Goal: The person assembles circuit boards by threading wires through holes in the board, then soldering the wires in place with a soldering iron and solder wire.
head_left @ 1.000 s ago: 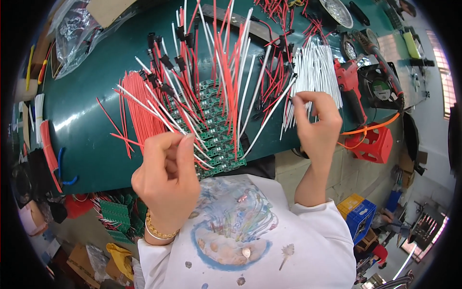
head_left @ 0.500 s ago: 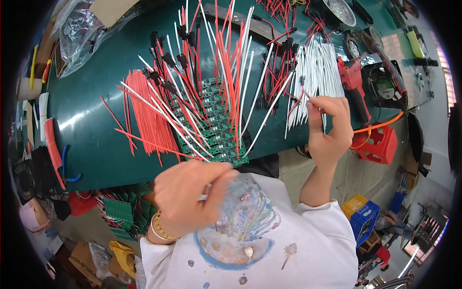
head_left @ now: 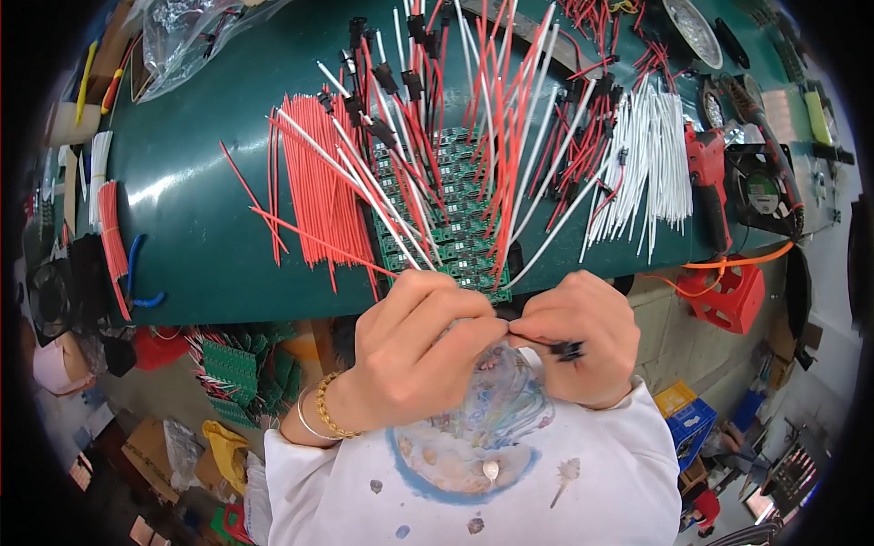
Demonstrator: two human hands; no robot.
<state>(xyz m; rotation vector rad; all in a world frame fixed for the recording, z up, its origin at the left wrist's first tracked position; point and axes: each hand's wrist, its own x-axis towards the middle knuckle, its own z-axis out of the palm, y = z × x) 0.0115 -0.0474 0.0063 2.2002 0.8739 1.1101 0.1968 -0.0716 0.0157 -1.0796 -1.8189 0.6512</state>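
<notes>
My left hand and my right hand meet fingertip to fingertip just off the table's near edge. A connector lead with a black plug is gripped in my right hand, its plug showing against the palm. The fingers of my left hand are pinched at the lead's end; what lies between them is hidden. Just beyond my hands lies a panel of green circuit boards, with red wires, white wires and black-plugged leads standing up from it.
On the green table, a bundle of red wires lies left of the boards and white wires lie right. Farther right are a red-and-black tool and a small black fan. A red stool stands below.
My right hand has come from the white wires back toward my body, bringing the connector lead. My left hand has moved right to meet it. The view has shifted slightly.
</notes>
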